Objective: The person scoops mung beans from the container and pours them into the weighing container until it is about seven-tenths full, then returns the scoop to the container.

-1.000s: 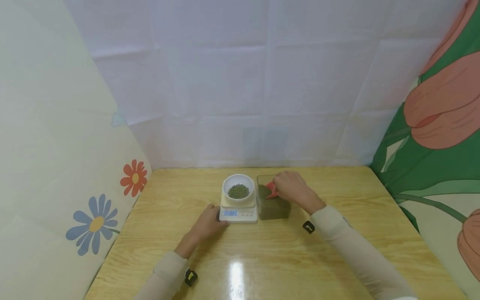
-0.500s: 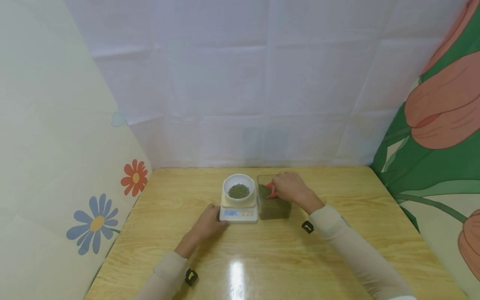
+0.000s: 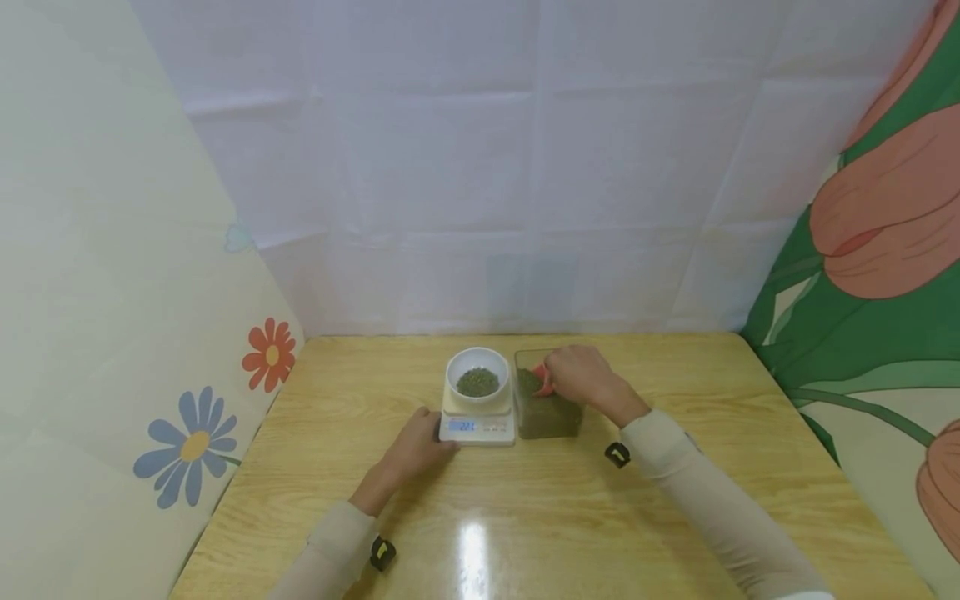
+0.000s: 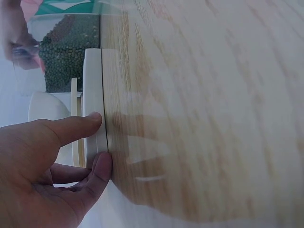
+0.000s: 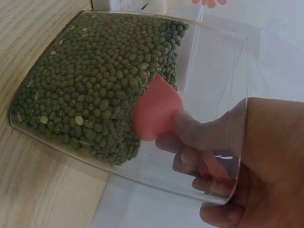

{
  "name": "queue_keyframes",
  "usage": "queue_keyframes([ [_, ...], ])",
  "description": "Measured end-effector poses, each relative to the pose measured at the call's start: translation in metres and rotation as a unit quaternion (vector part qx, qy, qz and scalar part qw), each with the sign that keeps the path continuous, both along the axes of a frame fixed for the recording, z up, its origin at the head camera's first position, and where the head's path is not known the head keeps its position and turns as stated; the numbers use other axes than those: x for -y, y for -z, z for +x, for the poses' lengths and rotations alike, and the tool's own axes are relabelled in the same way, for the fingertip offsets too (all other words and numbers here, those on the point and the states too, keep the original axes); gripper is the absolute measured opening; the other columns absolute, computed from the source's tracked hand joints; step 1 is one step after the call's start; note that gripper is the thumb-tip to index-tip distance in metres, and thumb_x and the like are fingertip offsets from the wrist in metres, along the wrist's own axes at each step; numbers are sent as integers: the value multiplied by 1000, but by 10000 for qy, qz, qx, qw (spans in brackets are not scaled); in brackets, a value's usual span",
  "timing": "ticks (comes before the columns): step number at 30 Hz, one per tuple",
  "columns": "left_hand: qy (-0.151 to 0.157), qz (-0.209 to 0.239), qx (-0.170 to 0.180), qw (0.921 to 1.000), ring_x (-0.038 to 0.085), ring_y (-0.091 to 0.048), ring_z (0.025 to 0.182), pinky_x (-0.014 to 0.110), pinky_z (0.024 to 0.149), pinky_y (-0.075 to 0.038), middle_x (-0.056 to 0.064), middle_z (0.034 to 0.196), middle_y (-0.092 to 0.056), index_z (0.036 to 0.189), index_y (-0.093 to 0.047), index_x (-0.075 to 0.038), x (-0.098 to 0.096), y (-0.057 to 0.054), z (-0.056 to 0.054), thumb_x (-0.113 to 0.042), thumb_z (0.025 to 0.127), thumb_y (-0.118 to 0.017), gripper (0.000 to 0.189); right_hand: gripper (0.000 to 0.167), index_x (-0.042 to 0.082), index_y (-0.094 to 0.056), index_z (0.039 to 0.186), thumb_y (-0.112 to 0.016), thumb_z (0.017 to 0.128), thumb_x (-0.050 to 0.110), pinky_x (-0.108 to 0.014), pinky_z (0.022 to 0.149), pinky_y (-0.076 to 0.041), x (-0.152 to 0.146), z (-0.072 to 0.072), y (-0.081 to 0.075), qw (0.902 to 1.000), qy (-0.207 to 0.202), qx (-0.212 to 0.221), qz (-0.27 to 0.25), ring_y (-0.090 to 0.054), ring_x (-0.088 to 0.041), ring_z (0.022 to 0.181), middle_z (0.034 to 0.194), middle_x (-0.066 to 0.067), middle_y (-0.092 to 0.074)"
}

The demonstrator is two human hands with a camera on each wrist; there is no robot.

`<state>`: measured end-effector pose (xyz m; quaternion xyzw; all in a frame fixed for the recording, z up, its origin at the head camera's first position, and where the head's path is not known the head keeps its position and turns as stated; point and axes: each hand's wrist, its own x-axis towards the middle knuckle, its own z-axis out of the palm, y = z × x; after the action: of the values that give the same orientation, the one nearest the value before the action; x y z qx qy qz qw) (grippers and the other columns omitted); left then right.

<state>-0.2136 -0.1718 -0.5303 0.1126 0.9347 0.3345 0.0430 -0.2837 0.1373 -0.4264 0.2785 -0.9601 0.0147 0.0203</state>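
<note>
A white kitchen scale [image 3: 495, 429] with a lit blue display stands on the table. On it sits a white bowl [image 3: 455, 365] holding green mung beans [image 3: 477, 382]. My left hand [image 3: 416, 447] grips the scale's near left corner, its thumb [image 4: 92, 121] on the front edge and other fingers at the side. Right beside the scale is a clear plastic container [image 5: 209, 52], partly filled with mung beans [image 5: 90, 80]. My right hand [image 3: 583, 375] reaches into it and pinches a red scoop [image 5: 159, 110], whose tip is against the beans; part of the handle hides behind fingers.
The wooden table [image 3: 480, 487] extends in front of the scale and to both sides. A white cloth backdrop [image 3: 420, 208] rises behind its far edge. Flower-printed panels flank the table at left [image 3: 97, 292] and right [image 3: 885, 333].
</note>
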Motion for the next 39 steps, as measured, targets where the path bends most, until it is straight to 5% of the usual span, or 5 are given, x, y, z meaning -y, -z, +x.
queue_keyframes([
  [9,3,24,18,10000,18,-49,88,33,79,-50,5,97,-57,122,-74,-1,1,2,-1,-17,89,-85,39,10,13,-78,87,-76,96,18,-46,66,-60,-1,1,0,9998,-123,-153,67,-73,-28,80,89,-5,-77],
  [26,102,124,-83,9998,18,-48,88,33,79,-49,6,95,-59,118,-75,0,0,-1,0,-12,87,-86,36,19,13,-78,91,-63,104,12,-43,62,-58,-6,3,-1,9996,-136,-229,-54,-71,-28,77,90,-7,-77],
  [39,78,88,-128,9998,19,-49,87,36,80,-51,7,96,-60,119,-74,1,0,-2,1,-12,86,-86,38,14,10,-76,93,-64,100,6,-43,67,-58,-11,2,0,9992,-229,-292,-151,-72,-27,79,91,-5,-76],
])
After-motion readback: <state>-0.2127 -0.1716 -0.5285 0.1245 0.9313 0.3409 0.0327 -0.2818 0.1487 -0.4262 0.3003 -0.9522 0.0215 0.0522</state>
